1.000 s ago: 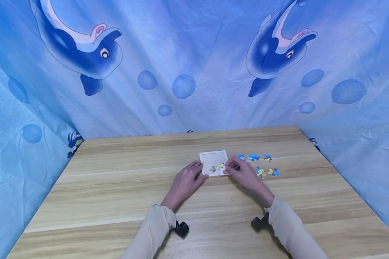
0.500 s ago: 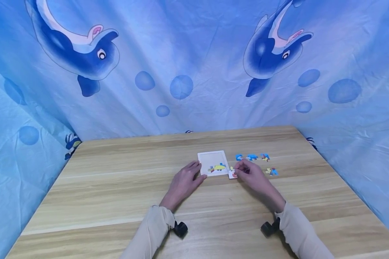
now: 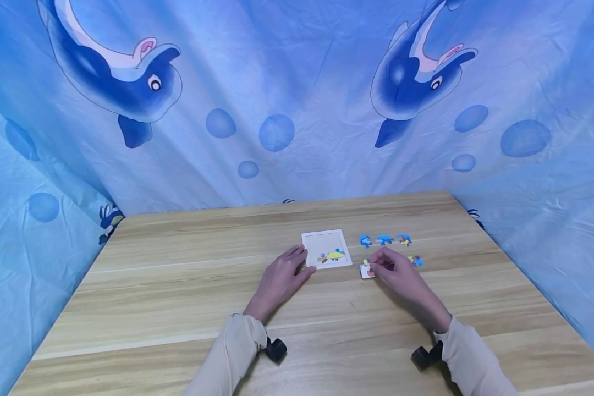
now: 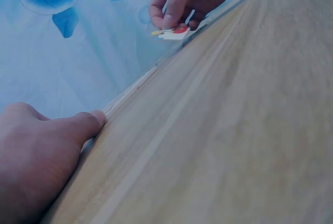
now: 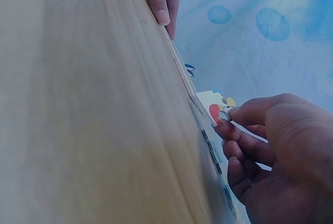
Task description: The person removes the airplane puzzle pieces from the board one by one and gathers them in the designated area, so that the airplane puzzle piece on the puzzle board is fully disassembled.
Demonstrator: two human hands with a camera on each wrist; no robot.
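Observation:
A shallow white puzzle frame (image 3: 322, 241) lies on the wooden table, with a yellow and blue patch of picture along its lower right. My left hand (image 3: 283, 279) rests against its left side, fingers along the edge and thumb at the near left corner. To the right of the frame, my right hand (image 3: 398, 276) pinches a jigsaw piece (image 3: 367, 270) between thumb and fingers. That piece is white with a red patch and a yellow knob; in the right wrist view the jigsaw piece (image 5: 208, 103) is tilted, its far end hidden by the fingertips.
Beyond the right hand lies a row of blue jigsaw pieces (image 3: 385, 240). Another blue and yellow piece (image 3: 417, 262) is partly covered by that hand. A blue dolphin-print cloth (image 3: 277, 82) hangs along the table's back and sides. Black wrist cameras (image 3: 276, 350) stick out from the cuffs.
My right hand has carried the pinched jigsaw piece from the frame's lower right corner out to the right, clear of the frame. The left hand stays at the frame's left edge.

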